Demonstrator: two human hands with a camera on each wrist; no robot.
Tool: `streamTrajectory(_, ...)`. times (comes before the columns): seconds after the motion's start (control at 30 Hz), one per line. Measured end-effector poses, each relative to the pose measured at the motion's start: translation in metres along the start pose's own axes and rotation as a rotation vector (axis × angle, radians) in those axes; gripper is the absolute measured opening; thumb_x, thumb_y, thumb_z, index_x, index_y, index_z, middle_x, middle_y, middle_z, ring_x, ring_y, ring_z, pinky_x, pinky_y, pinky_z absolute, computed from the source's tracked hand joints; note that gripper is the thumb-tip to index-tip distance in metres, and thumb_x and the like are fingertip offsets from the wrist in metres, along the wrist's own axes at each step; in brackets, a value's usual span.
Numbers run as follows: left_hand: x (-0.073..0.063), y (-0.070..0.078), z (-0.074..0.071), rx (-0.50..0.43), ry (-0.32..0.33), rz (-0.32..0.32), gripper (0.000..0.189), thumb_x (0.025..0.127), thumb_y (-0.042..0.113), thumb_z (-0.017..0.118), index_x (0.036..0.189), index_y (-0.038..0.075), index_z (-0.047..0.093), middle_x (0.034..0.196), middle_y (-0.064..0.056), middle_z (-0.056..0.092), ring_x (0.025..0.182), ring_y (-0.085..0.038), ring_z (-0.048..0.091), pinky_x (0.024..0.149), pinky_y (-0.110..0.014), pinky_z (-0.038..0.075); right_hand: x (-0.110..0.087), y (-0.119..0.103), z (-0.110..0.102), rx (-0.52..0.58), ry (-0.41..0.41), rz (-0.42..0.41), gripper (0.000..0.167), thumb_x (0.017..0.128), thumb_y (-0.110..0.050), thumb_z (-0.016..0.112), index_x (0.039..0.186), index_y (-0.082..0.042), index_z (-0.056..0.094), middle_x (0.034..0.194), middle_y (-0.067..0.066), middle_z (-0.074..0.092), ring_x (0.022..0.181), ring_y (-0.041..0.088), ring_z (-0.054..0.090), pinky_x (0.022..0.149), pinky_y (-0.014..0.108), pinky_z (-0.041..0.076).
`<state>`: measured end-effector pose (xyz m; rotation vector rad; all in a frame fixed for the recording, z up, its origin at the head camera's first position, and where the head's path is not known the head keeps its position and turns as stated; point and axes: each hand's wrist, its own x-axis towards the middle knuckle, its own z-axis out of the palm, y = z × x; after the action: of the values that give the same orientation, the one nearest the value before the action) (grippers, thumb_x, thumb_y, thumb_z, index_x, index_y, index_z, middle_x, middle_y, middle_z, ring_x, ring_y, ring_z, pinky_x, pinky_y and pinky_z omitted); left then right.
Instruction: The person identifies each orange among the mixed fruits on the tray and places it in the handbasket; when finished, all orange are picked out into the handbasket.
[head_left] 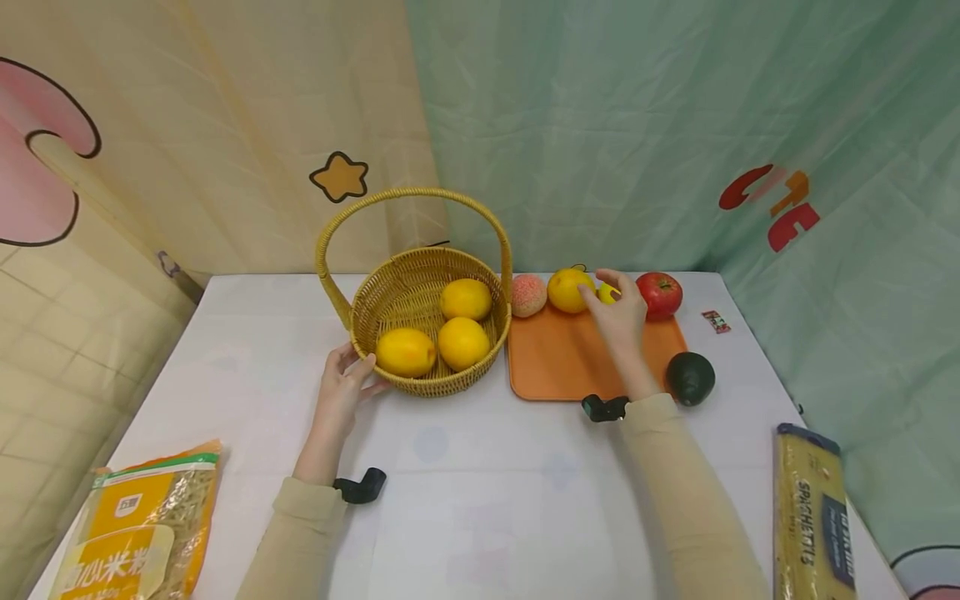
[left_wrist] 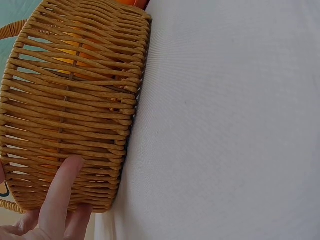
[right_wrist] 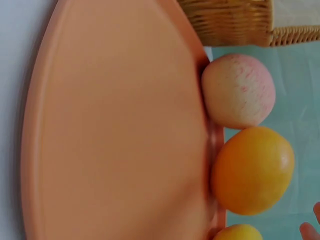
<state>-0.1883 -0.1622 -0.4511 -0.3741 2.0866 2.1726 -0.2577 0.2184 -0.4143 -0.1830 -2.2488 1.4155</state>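
A wicker basket (head_left: 427, 385) with a tall hoop handle stands at the back left of centre, with three yellow fruits (head_left: 466, 299) inside. My left hand (head_left: 343, 392) holds its near left side, thumb at the rim; in the left wrist view a finger (left_wrist: 62, 192) lies along the woven outer wall. My right hand (head_left: 621, 321) hovers over the back of an orange tray (head_left: 562, 358), thumb and fingers apart and nothing held. It is nearest a large yellow fruit (head_left: 567, 291) and a small bright yellow fruit (head_left: 606, 293), the latter partly hidden behind the hand.
Along the tray's back edge are also a pink peach (head_left: 528, 296) and a red apple (head_left: 659, 295). A dark green avocado (head_left: 690, 378) lies at its right, with a small red packet (head_left: 716, 322) beyond. Front corners hold a noodle bag (head_left: 142, 521) and a spaghetti pack (head_left: 813, 508).
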Motion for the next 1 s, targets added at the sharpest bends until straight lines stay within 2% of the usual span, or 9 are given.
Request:
streamTrajectory(0.27, -0.001, 0.0, 0.0, -0.004, 0.001, 0.014, 0.061, 0.104, 0.017, 0.047, 0.154, 0.002, 0.016, 0.157, -0.021, 0.021, 0.132, -0.035, 0.043, 0.086, -0.027, 0.061, 0.009, 0.014, 0.002, -0.138, -0.156, 0.081, 0.056, 0.09, -0.026, 0.073, 0.136, -0.002, 0.052, 0.14, 0.017, 0.053, 0.133, 0.036, 0.043, 0.118, 0.047, 0.037)
streamTrajectory(0.43, 0.0, -0.001, -0.001, 0.006, 0.0, 0.014, 0.061, 0.104, 0.017, 0.047, 0.154, 0.002, 0.016, 0.157, -0.02, 0.022, 0.132, -0.033, 0.044, 0.09, -0.031, 0.061, 0.014, 0.02, 0.006, -0.16, -0.213, 0.105, 0.064, 0.089, -0.028, 0.074, 0.142, -0.003, 0.046, 0.145, 0.018, 0.046, 0.135, 0.038, 0.039, 0.119, 0.049, 0.036)
streamTrajectory(0.57, 0.001, -0.003, -0.001, 0.003, -0.002, 0.016, 0.06, 0.104, 0.017, 0.047, 0.154, 0.002, 0.016, 0.157, -0.021, 0.022, 0.132, -0.034, 0.044, 0.093, -0.034, 0.06, 0.017, 0.024, 0.01, -0.17, -0.248, 0.124, 0.069, 0.089, -0.026, 0.074, 0.145, -0.002, 0.041, 0.148, 0.019, 0.042, 0.135, 0.038, 0.038, 0.118, 0.049, 0.036)
streamTrajectory(0.8, -0.002, -0.003, 0.0, 0.0, 0.002, 0.037, 0.062, 0.103, 0.017, 0.049, 0.153, 0.001, 0.017, 0.156, -0.023, 0.022, 0.131, -0.035, 0.044, 0.09, -0.033, 0.061, 0.021, 0.027, 0.022, -0.234, -0.302, 0.111, 0.077, 0.088, -0.024, 0.075, 0.148, 0.0, 0.033, 0.152, 0.021, 0.035, 0.14, 0.037, 0.032, 0.122, 0.049, 0.03)
streamTrajectory(1.0, -0.002, -0.001, 0.0, 0.006, 0.001, 0.026, 0.061, 0.104, 0.018, 0.048, 0.154, 0.002, 0.017, 0.157, -0.022, 0.021, 0.133, -0.035, 0.043, 0.096, -0.04, 0.058, 0.023, 0.03, 0.031, -0.253, -0.3, 0.105, 0.082, 0.086, -0.021, 0.077, 0.15, -0.001, 0.03, 0.151, 0.022, 0.033, 0.138, 0.038, 0.031, 0.122, 0.051, 0.029)
